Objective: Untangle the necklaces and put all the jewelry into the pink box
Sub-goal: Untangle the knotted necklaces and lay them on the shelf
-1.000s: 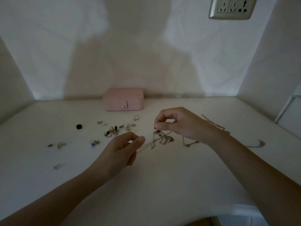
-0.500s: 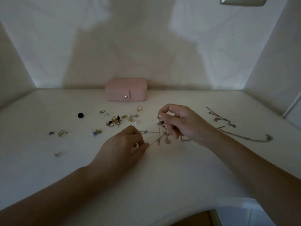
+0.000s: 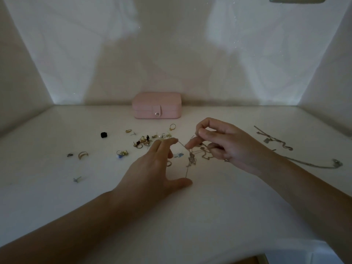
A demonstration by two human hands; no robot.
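Necklaces (image 3: pixel 192 159), knotted into one thin silvery tangle, sit at the middle of a pale worktop (image 3: pixel 209 206), between the person's two hands. The right hand (image 3: pixel 228 144) pinches a chain between thumb and forefinger and lifts it, its other fingers curled around more loops. The knot hangs just below that pinch, with a thin tail running down toward the viewer.

One taut strand slants up and left from the knot to the fingertips of the left hand (image 3: pixel 158 168). This hand is spread, fingers straight and thumb splayed flat on the worktop. Whether two fingers trap the strand cannot be told.

So the knot lies right of the left hand and under the right, which is nearer to it. Any loosening pull would likely run left and right along that strand.

The pink box (image 3: pixel 156 105) stands well behind, against the back wall, snapped closed. Rings and earrings (image 3: pixel 144 141) are scattered left of the hands. Two loose chains (image 3: pixel 274 140) lie apart at the right.
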